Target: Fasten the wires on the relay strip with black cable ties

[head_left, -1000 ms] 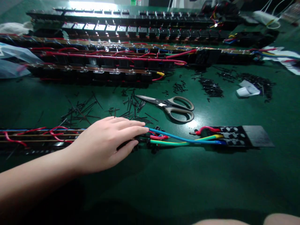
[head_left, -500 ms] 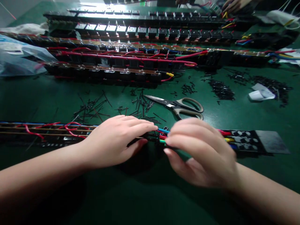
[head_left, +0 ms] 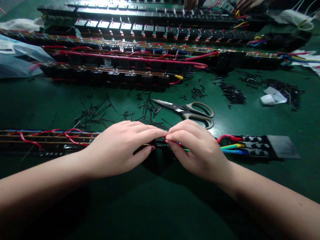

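On the tabletop (head_left: 150, 206), toward the near edge, your wired strip (head_left: 60, 141) lies lengthwise left to right beneath both hands. Your right hand (head_left: 200, 150), nearer the cable end, pinches a red wire (head_left: 165, 137); your left hand (head_left: 122, 146) covers the strip, its grip I cannot tell.

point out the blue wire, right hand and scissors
Blue wire (head_left: 234, 151), head view: its uncovered stretch.
Right hand (head_left: 202, 151), head view: back of the hand.
Scissors (head_left: 179, 109), head view: around the pivot.

The left-hand grip (head_left: 122, 146) rests on a wired strip (head_left: 55, 137). The right-hand grip (head_left: 200, 150) pinches among coloured wires (head_left: 233, 151), scissors (head_left: 179, 109) on its far side
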The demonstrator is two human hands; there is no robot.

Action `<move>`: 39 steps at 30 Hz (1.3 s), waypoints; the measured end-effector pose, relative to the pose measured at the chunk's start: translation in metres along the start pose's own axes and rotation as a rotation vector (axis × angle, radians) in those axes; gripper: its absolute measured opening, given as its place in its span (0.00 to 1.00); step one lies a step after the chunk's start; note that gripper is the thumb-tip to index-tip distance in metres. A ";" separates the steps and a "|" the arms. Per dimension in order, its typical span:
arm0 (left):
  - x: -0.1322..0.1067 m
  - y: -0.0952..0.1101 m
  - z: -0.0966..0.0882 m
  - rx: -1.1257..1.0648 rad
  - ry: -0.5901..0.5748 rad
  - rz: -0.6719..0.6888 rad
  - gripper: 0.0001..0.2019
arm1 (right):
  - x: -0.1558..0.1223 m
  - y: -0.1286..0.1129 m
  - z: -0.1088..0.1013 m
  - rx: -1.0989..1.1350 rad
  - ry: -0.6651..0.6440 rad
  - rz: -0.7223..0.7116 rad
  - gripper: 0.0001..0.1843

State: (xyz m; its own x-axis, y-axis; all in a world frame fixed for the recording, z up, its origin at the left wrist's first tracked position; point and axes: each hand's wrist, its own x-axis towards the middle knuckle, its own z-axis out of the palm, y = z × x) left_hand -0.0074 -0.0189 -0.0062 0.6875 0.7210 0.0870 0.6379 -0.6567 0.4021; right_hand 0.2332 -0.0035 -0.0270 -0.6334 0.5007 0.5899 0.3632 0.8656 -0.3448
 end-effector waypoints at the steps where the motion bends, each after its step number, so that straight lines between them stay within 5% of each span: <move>1: 0.000 0.000 0.000 0.000 0.006 0.005 0.19 | 0.000 0.000 0.001 -0.002 -0.006 -0.007 0.05; 16: -0.002 0.001 0.006 0.112 0.087 0.089 0.17 | -0.004 0.000 0.002 -0.084 0.031 -0.065 0.08; 33: -0.001 0.000 0.002 0.030 0.038 -0.029 0.15 | -0.007 -0.003 0.002 0.002 0.160 0.123 0.06; 39: 0.004 0.010 0.004 0.091 -0.011 -0.074 0.14 | -0.004 -0.001 0.003 0.013 0.090 0.120 0.08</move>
State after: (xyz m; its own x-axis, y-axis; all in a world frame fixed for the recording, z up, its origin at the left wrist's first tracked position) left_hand 0.0027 -0.0231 -0.0053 0.6405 0.7663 0.0499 0.7157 -0.6192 0.3229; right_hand 0.2331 -0.0063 -0.0316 -0.5218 0.5993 0.6071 0.4235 0.7998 -0.4254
